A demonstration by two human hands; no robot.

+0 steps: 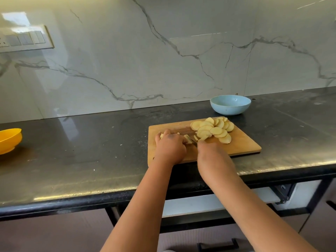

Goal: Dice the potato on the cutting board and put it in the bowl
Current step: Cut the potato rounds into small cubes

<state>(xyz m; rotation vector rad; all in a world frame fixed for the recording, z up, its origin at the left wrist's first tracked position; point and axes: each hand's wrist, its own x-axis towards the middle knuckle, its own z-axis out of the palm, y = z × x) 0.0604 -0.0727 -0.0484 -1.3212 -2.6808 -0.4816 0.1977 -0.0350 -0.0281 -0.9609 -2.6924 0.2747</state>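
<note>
Dark polished stone makes up the countertop [91, 148], backed by a white marble-veined wall, and on it lies 1 wooden cutting board [241, 144] near the front edge. Potato slices [213, 129], round and pale, are heaped on the far right part of the board; roughly 15 to 20 show, though they overlap too much for an exact count. Left hand [170, 145] has its fingers curled down over a small stack of potato pieces [188, 139] at the board's middle, pinning them; right hand [204, 148] sits just beside it, and a knife [192, 138] blade shows between the 2 hands, its handle hidden, so the right hand most likely grasps it, though the fingers themselves cannot be seen. My reading is that the slices are being cut down into strips and then cubes, a small stack at a time. To do this well, the left fingertips should stay tucked back with the knuckles guiding the blade, the stack kept low so it does not slide, and the cuts evenly spaced before turning the strips crosswise. 1 light blue bowl [230, 106] stands on the counter just beyond the board's far right corner, with no potato showing in it; 1 yellow bowl [9, 140] sits well apart at the left edge
</note>
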